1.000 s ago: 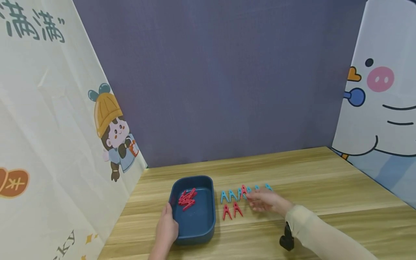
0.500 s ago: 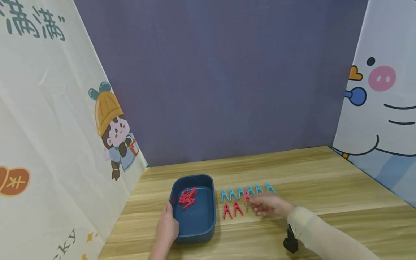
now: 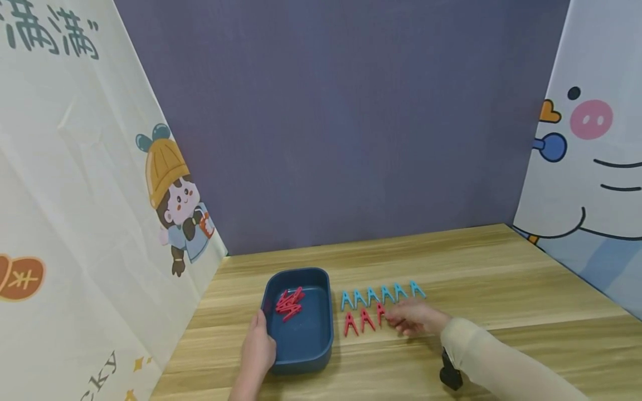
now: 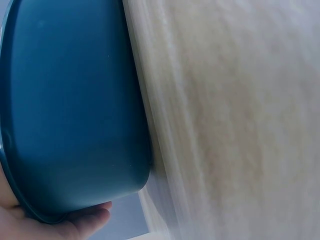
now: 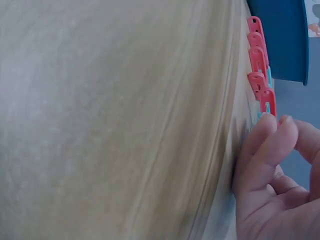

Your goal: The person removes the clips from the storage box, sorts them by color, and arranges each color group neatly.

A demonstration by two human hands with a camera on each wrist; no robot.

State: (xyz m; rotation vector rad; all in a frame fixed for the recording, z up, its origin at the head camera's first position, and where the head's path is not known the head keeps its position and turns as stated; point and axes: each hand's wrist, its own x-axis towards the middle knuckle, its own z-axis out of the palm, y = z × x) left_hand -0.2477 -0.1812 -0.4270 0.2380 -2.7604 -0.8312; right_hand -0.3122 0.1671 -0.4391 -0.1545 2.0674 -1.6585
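Note:
My left hand (image 3: 258, 346) grips the left side of a dark blue bin (image 3: 301, 366), with fingers over its rim. Inside the bin lies a small heap of red clothespins (image 3: 289, 304). My right hand (image 3: 415, 317) pinches a red clothespin (image 3: 380, 313) at the right end of a short red row, and its legs point toward me. Two other red clothespins (image 3: 366, 319) lie to its left. In the right wrist view, the thumb and fingertips meet at the end of the pinched clothespin (image 5: 268, 100). The bin's wall (image 4: 75, 110) fills much of the left wrist view.
A row of several blue clothespins (image 3: 386, 294) lies just behind the red ones. A black object (image 3: 450, 374) hangs under the right wrist. A dark fabric wall (image 3: 346, 122) stands at the wooden table's (image 3: 481, 250) back edge, with printed sheets at both sides.
My right hand has brought the red clothespin from over the blue row down toward me, to the right end of the red row. My left hand stays on the bin.

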